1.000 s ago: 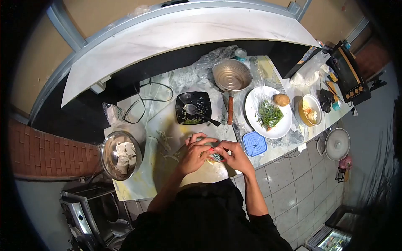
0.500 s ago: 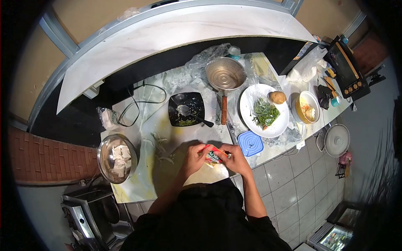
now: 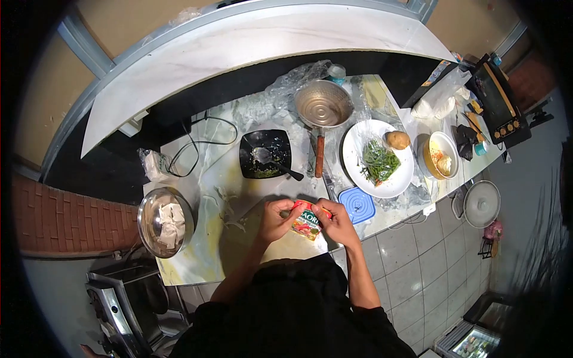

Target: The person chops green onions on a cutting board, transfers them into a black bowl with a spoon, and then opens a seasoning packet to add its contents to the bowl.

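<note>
A small red, green and yellow sachet (image 3: 307, 224) is held up by its top edge above the front of the counter. My left hand (image 3: 277, 221) pinches its upper left side, and my right hand (image 3: 339, 224) grips the upper right. Whether the top is torn cannot be made out. Beyond the hands stands a black square dish (image 3: 248, 161) with bits of food and a black-handled spoon (image 3: 280, 167) in it. A blue square lid (image 3: 357, 205) lies just right of my right hand, beside a knife (image 3: 329, 184).
A saucepan (image 3: 324, 106) stands at the back, its wooden handle towards me. On the right are a white plate (image 3: 395, 185) with bagged greens and a potato (image 3: 397, 140), and a bowl (image 3: 431, 160). A glass bowl (image 3: 143, 222) holding pale blocks sits near the left edge. A cable (image 3: 199, 156) lies behind.
The sachet has turned more upright, so more of its printed front shows. Both hands still hold it in nearly the same place. The view has shifted slightly.
</note>
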Motion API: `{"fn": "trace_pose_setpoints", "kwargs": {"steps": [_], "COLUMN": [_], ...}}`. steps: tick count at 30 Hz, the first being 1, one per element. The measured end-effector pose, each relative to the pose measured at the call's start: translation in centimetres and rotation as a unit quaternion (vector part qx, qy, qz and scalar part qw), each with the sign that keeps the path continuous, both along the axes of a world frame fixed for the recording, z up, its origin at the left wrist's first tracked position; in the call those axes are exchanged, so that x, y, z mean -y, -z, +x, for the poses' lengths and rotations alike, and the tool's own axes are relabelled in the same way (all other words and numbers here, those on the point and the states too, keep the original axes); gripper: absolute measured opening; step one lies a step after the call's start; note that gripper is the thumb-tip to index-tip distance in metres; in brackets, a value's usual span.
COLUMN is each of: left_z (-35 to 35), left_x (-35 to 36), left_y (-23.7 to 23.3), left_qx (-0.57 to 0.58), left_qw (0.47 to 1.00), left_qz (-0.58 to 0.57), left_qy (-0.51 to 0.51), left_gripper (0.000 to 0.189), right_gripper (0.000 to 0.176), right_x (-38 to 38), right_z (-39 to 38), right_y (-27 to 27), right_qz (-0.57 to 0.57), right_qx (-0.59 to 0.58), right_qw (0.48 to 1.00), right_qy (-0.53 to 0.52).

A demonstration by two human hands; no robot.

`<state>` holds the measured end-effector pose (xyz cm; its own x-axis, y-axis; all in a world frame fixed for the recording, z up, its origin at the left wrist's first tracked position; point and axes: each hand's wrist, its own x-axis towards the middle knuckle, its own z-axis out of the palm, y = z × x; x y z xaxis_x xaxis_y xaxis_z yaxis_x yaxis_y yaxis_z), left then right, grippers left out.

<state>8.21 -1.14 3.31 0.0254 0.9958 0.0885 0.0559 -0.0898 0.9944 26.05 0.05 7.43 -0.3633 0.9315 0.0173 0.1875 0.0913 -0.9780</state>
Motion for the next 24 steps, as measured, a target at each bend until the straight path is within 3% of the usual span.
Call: {"fn": "trace_pose_setpoints", "kwargs": {"steps": [6, 9, 12, 15, 21, 23, 24], "left_z": [-0.2, 0.0, -0.3, -0.4, -0.6, -0.9, -1.0], "left_x": [0.2, 0.3, 0.5, 0.6, 0.8, 0.4, 0.4], "left_y": [-0.4, -0.3, -1.4, -3.5, -4.6, -6.7, -6.7], "left_qx": [0.03, 0.122, 0.071, 0.024, -0.045, -0.159, -0.16], "left_qw": [0.999, 0.991, 0.997, 0.998, 0.999, 0.983, 0.983], "left_qz": [-0.009, -0.046, -0.025, -0.052, -0.012, 0.085, 0.085], "left_qy": [0.037, 0.038, 0.034, 0.041, 0.026, 0.025, 0.026], "left_gripper": [0.011, 0.012, 0.014, 0.014, 0.011, 0.009, 0.009], "right_gripper": [0.02, 0.015, 0.012, 0.009, 0.01, 0.012, 0.012], "right_x": [-0.4, -0.5, -0.6, -0.7, -1.0, -1.0, -1.0], "right_z": [-0.1, -0.4, -1.0, -1.2, -0.9, -1.2, -1.4], "right_y": [1.0, 1.1, 0.1, -0.2, -1.5, -2.2, -2.2], "right_qz": [0.013, 0.058, 0.007, 0.03, 0.089, 0.093, 0.093], "right_qx": [-0.013, -0.003, 0.009, -0.008, 0.033, 0.056, 0.056], "right_qw": [1.0, 0.998, 1.0, 0.999, 0.994, 0.991, 0.991], "right_qy": [-0.01, -0.015, -0.008, 0.009, -0.063, -0.073, -0.073]}}
